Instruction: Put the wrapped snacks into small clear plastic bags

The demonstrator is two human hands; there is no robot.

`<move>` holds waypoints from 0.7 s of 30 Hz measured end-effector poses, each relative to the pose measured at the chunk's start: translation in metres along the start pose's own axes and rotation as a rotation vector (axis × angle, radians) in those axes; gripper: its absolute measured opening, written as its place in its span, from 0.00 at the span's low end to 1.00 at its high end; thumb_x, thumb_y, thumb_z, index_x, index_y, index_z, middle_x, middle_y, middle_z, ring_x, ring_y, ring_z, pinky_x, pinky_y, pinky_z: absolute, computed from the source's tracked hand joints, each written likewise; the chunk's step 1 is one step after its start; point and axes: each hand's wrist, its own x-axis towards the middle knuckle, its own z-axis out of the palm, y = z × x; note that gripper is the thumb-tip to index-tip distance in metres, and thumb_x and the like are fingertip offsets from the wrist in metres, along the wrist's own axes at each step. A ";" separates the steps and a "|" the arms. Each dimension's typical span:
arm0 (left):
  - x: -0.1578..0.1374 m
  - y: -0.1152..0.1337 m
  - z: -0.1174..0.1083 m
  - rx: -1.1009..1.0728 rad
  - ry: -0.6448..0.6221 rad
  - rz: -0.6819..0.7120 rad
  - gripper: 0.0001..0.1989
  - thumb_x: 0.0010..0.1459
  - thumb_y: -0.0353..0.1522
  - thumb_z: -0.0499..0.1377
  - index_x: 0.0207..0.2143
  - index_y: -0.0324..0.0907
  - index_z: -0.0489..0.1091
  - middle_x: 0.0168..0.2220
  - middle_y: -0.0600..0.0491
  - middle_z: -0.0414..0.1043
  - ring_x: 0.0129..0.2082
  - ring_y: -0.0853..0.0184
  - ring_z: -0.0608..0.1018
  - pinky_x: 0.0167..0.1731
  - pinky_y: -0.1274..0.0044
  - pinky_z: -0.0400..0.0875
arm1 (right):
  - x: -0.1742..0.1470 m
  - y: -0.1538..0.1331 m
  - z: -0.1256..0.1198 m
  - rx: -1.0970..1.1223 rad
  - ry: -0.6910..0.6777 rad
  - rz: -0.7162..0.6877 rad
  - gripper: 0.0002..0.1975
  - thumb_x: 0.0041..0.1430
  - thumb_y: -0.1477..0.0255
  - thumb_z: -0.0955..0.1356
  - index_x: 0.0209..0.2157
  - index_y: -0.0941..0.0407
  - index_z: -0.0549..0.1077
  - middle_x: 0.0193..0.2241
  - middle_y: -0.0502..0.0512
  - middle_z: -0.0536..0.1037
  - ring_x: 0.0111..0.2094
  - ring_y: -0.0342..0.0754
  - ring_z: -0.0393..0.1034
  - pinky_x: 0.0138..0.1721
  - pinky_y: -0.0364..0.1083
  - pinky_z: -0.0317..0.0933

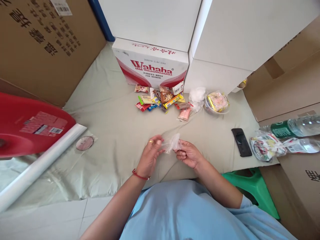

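Note:
A thin, clear plastic bag (173, 143), crumpled at its right end, is held above the cloth-covered surface in front of me. My right hand (189, 154) pinches the bunched end between thumb and fingers. At the bag's left edge, my left hand (150, 156) has its fingers curled around the see-through film; the exact grip is hard to make out. Beyond my hands lies a pile of wrapped snacks (160, 98), with a pink-wrapped snack (184, 114) at its near right side. Next to the pile are a crumpled white plastic bag (197, 97) and a clear bowl (217, 111) containing packaged snacks.
A Wahaha water carton (152, 63) stands behind the snacks. To the right lie a phone (241, 142), plastic bottles (295, 128) and a bagged, patterned package (265, 148). A plastic roll (45, 163), round pinkish disc (85, 143) and red object (32, 123) occupy the left. A green stool (260, 186) stands below.

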 end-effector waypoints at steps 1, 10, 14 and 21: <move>0.001 0.000 0.000 0.029 -0.033 0.012 0.23 0.52 0.50 0.71 0.41 0.43 0.77 0.54 0.43 0.75 0.56 0.55 0.76 0.45 0.70 0.75 | -0.002 -0.002 -0.001 -0.014 -0.007 0.012 0.20 0.45 0.65 0.82 0.31 0.57 0.72 0.23 0.47 0.74 0.17 0.31 0.44 0.18 0.34 0.41; 0.006 0.008 -0.007 -0.187 0.084 0.000 0.23 0.44 0.45 0.77 0.31 0.44 0.70 0.37 0.51 0.79 0.39 0.66 0.79 0.35 0.76 0.71 | -0.005 -0.020 -0.023 0.059 0.146 -0.160 0.17 0.47 0.70 0.79 0.40 0.56 0.78 0.19 0.40 0.63 0.16 0.34 0.44 0.16 0.36 0.44; 0.003 0.009 -0.002 -0.206 0.070 0.049 0.23 0.46 0.43 0.77 0.31 0.44 0.69 0.35 0.54 0.77 0.38 0.67 0.80 0.43 0.73 0.75 | -0.010 -0.021 -0.023 -0.036 0.137 -0.257 0.24 0.53 0.51 0.77 0.46 0.52 0.78 0.29 0.47 0.74 0.21 0.40 0.59 0.18 0.40 0.51; -0.005 0.005 -0.003 -0.256 0.087 0.059 0.22 0.46 0.41 0.77 0.33 0.43 0.69 0.38 0.55 0.76 0.42 0.66 0.82 0.48 0.70 0.75 | -0.003 -0.017 -0.033 -0.493 0.530 -0.579 0.23 0.49 0.58 0.77 0.44 0.52 0.74 0.36 0.49 0.73 0.32 0.44 0.65 0.32 0.43 0.60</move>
